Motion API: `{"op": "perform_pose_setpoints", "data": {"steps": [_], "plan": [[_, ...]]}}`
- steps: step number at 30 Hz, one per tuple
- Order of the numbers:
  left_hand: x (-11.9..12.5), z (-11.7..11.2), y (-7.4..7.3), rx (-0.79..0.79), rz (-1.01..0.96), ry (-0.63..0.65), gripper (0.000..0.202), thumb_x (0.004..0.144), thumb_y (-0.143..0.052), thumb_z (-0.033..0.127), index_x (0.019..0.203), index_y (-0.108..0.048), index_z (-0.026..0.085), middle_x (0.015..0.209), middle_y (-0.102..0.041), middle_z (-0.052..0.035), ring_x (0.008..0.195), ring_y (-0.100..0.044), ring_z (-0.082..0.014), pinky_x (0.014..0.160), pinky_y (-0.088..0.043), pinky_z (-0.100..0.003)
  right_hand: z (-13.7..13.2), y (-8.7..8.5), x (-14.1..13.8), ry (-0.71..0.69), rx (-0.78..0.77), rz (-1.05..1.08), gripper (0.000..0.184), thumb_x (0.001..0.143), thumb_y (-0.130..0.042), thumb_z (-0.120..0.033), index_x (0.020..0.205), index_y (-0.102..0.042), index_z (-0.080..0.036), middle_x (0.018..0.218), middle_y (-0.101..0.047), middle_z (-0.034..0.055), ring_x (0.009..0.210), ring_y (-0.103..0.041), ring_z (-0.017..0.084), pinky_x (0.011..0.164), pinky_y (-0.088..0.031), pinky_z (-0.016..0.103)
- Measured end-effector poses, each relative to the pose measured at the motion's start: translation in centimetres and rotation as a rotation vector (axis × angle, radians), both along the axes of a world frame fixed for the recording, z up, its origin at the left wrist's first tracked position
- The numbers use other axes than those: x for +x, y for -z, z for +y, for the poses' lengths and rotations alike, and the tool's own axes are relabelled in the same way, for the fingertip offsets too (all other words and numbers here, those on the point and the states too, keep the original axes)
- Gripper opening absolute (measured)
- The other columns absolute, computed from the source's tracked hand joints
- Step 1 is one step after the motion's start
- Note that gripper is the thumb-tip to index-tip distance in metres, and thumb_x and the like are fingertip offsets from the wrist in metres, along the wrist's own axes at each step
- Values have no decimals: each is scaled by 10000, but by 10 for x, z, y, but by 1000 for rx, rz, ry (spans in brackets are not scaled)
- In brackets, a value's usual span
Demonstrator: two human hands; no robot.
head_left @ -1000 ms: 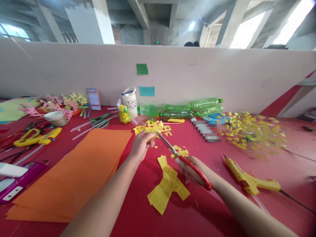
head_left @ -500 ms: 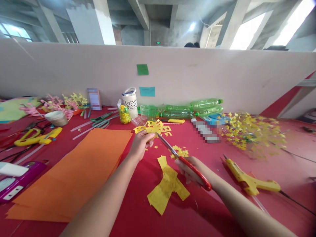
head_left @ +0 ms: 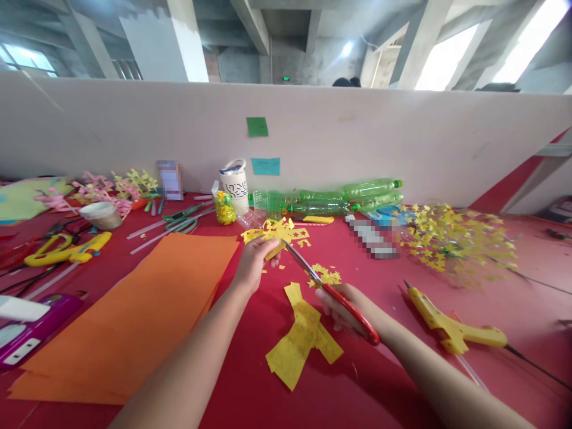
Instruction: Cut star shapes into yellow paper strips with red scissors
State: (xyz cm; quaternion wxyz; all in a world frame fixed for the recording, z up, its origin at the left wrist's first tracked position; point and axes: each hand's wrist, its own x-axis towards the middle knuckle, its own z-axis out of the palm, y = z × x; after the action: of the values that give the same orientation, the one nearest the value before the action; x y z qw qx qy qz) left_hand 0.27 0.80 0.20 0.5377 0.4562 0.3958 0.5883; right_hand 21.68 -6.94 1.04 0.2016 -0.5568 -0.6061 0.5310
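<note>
My left hand pinches a small piece of yellow paper between thumb and fingers. My right hand grips red-handled scissors, whose blade tips reach the paper beside my left fingertips. Whether the blades are fully closed is hard to see. Beyond the left hand lie yellow paper scraps with star-shaped holes. Cut yellow stars are heaped just past the scissors. Nearer to me, several yellow paper strips with faint drawn lines overlap on the red table.
Orange sheets are stacked left. A yellow glue gun lies right, below a bunch of yellow stars. Green plastic bottles, a white cup and a yellow cutter knife sit along the white partition. A purple power strip is far left.
The yellow paper in my left hand has tilted a little, and the scissor handles have shifted slightly. Everything else stays in place.
</note>
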Motion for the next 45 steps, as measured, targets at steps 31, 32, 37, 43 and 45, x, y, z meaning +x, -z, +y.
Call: {"op": "perform_pose_setpoints", "data": {"steps": [31,32,37,43,45], "plan": [[17,-10,2,-36,6,18,239,668,-725,400,733,-684,174,709,-611,-7,659,-562,-125,517,-449,-195,-5,-14,-9,19,-8,50,586,782,-447,-745,596,-450,-189,367,-419,-62,302,-449,83,335,-345,196],[17,-10,2,-33,0,20,232,671,-722,396,730,-682,175,709,-612,-5,656,-560,-122,515,-445,-192,-6,-14,-9,16,-3,58,581,785,-451,-738,593,-443,-190,364,-416,-66,295,-437,76,344,-354,198],[16,-9,2,-11,-32,43,197,695,-703,359,701,-662,166,696,-595,1,624,-537,-105,503,-436,-189,-5,-15,-8,27,-1,60,561,791,-483,-709,573,-413,-197,364,-397,-75,273,-376,57,327,-330,193],[16,-9,2,-30,-90,58,166,700,-699,319,701,-652,160,642,-582,12,573,-518,-90,481,-417,-180,-4,-12,-7,36,-5,64,537,782,-531,-682,586,-421,-194,385,-401,-74,286,-366,57,300,-301,180],[15,-9,2,-39,-100,60,156,699,-700,308,712,-656,159,643,-593,9,577,-530,-89,482,-412,-173,-3,-9,-5,18,3,77,542,796,-504,-691,596,-422,-194,377,-388,-77,290,-369,57,313,-322,179]]}}
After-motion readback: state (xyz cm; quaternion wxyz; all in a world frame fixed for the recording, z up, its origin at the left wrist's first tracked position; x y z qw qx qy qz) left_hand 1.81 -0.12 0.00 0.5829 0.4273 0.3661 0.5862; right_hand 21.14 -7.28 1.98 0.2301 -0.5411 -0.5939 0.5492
